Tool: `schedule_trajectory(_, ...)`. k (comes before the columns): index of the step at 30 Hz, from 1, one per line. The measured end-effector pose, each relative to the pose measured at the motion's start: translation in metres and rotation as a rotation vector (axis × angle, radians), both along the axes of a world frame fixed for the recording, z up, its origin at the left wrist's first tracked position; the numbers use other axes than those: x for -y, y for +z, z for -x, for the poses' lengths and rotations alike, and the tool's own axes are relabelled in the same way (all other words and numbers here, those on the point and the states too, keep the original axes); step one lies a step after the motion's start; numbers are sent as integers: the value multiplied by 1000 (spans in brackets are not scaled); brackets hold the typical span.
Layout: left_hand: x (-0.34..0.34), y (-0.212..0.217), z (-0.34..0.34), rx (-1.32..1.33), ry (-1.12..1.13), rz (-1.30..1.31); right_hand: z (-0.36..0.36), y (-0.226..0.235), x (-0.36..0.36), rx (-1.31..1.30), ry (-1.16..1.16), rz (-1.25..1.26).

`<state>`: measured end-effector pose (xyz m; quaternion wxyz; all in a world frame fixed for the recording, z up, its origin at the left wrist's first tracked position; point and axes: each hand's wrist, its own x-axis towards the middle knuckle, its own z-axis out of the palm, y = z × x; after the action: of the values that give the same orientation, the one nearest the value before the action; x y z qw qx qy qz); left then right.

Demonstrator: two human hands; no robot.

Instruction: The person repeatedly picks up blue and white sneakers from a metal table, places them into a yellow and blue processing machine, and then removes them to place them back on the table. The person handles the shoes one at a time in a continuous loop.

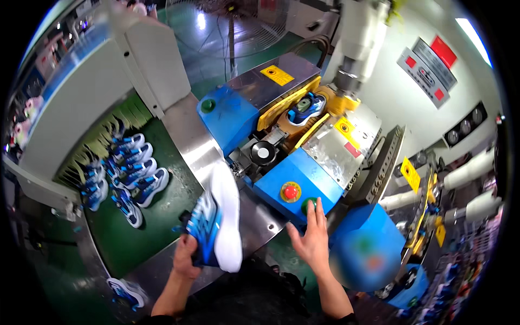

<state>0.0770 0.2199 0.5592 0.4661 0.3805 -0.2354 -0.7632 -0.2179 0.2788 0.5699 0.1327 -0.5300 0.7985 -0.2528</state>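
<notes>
My left hand [184, 259] grips a blue sneaker [205, 219] at its lower end. The shoe is tilted on its side, so its thick white sole faces right. With fingers stretched out, my right hand [313, 242] reaches to a green button [306, 205] on a blue machine housing [276, 181]; the fingertips partly cover the button, and I cannot tell whether they press it. A red button [291, 192] sits just left of it. Farther back, another blue sneaker [307, 108] rests in the shoe press between two yellow side pads [287, 104].
Several blue sneakers [135, 173] stand on a green conveyor belt [132, 238] at left, before a fringed tunnel opening [103, 135]. A single sneaker [125, 292] lies lower left. A metal ledge [189, 135] divides belt and press. Another blue machine unit [368, 244] stands at right.
</notes>
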Motion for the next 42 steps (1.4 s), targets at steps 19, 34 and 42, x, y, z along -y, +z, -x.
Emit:
schedule_trajectory(19,-57,18,-54,211,-337,95,-242,-49,-114,2884,137,-197)
schedule_trajectory(34,-190,76,-43,-68,-844,1476,-347,-14,-277,-41,-362,1047)
schedule_trajectory(42,-431,216,-47,-1468,-1811,740,-413,159,-607,-1095,-1721,957)
